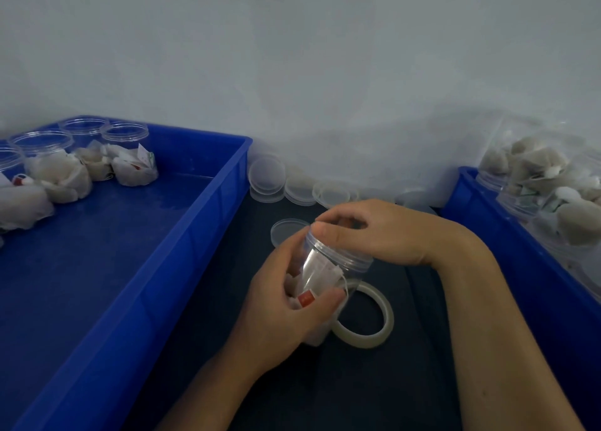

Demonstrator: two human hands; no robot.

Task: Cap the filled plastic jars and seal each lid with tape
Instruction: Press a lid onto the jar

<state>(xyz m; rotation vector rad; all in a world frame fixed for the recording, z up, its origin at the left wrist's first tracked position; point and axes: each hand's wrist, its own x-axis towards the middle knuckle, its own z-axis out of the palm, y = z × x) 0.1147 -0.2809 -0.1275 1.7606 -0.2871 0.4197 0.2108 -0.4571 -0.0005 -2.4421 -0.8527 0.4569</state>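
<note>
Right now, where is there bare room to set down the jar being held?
Most of the left blue bin floor, nearer than its open jars. Also dark tabletop beside the tape roll. Crowded: lids along the wall, right bin.

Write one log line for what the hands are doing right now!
left hand: holds jar | right hand: fingers at jar mouth | lid: off, behind jar | tape: on table, untouched

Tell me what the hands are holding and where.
Left hand grips the jar around its body; right hand holds the lid at its top.
</note>
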